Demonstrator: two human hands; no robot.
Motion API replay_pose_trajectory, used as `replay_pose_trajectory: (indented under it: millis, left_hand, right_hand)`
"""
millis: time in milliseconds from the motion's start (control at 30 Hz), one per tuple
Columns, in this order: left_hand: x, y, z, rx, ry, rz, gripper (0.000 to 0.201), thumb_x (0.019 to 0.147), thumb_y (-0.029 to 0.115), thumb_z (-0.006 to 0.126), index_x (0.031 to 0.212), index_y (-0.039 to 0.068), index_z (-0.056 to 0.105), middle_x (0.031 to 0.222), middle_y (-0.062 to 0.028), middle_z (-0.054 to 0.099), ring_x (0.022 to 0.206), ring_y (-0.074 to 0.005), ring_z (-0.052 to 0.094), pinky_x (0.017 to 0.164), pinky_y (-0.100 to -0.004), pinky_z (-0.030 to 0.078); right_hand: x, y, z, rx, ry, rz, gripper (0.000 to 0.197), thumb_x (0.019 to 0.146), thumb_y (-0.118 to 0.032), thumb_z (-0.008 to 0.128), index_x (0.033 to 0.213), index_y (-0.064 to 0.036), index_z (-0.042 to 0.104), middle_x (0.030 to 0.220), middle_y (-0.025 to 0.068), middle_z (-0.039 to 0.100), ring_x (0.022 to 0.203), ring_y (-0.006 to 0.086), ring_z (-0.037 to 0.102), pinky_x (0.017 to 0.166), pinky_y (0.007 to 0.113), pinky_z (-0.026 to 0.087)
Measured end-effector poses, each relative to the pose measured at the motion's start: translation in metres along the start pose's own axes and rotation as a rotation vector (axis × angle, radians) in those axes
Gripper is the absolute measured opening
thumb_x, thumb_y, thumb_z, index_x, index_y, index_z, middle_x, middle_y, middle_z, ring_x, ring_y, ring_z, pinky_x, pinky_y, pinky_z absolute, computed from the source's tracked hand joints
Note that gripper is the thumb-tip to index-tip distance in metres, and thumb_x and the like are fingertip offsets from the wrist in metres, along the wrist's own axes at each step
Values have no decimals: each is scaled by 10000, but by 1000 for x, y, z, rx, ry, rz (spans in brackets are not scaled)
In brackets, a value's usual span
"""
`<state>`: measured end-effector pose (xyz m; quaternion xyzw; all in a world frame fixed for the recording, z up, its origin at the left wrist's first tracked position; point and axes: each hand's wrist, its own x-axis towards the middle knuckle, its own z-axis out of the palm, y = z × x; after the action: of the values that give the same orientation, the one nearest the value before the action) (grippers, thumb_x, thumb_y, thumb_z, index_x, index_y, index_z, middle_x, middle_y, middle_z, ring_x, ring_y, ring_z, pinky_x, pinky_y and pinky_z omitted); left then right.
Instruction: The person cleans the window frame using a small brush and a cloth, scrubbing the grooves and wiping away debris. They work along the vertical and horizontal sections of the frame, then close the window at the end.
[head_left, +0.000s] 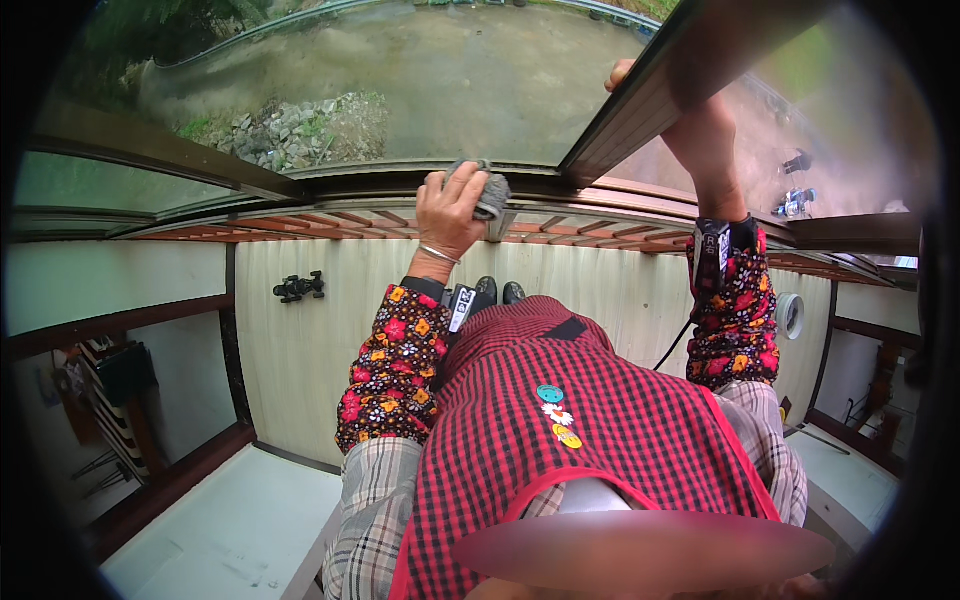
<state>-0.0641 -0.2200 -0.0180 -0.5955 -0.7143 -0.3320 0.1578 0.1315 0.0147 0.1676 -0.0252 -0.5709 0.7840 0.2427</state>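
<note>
My left hand (450, 215) is closed round a grey cloth (492, 197), pressed against the dark window track (400, 172) at the lower edge of the opening. My right hand (705, 145) reaches up behind the upright edge of the sliding window sash (640, 95). Its fingertips curl round the sash's far side, so the hand grips the frame; part of it is hidden by the sash. Both forearms wear dark flowered sleeve covers, and a strapped device sits at each wrist.
Below the track runs a reddish-brown slatted rail (600, 232). A black toy car (299, 287) lies on the pale floor (340, 370) at left; a white round container (790, 316) stands at right. Outside are a rubble heap (300, 132) and wet paved ground (470, 80).
</note>
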Motion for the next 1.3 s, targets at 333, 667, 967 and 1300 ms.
replay_pose_trajectory:
  millis: [333, 667, 967, 1300]
  left_hand:
    - [-14, -34, -23, 108, 95, -108, 508, 596, 96, 753, 1097, 131, 675, 1184, -19, 636, 981, -292, 570, 827, -413, 490]
    - [-40, -64, -13, 183, 165, -216, 482, 606, 42, 679, 1075, 150, 660, 1178, 2, 627, 996, -282, 557, 805, -403, 462]
    - [-52, -116, -28, 296, 253, -478, 439, 632, 45, 689, 1064, 124, 674, 1169, -27, 652, 977, -315, 578, 889, -406, 497]
    - [-55, -136, -54, 286, 267, -660, 479, 672, 43, 687, 1145, 97, 632, 1178, -71, 642, 1033, -344, 593, 931, -418, 487]
  right_hand:
    - [-35, -31, -49, -48, 39, 26, 487, 1013, -395, 450, 1224, 24, 581, 1176, 213, 626, 1123, 314, 594, 1005, 440, 448]
    - [-51, -28, -74, -108, -9, 97, 404, 1014, -373, 441, 1145, -25, 599, 1107, 168, 581, 1080, 299, 494, 981, 389, 382]
    - [-54, -15, -85, -114, 1, 87, 441, 1008, -380, 473, 1146, 20, 601, 1135, 175, 611, 1102, 283, 560, 942, 379, 450]
    - [-56, -8, -97, -160, 1, 12, 285, 986, -315, 542, 1042, -35, 553, 998, 138, 561, 962, 255, 497, 880, 372, 415]
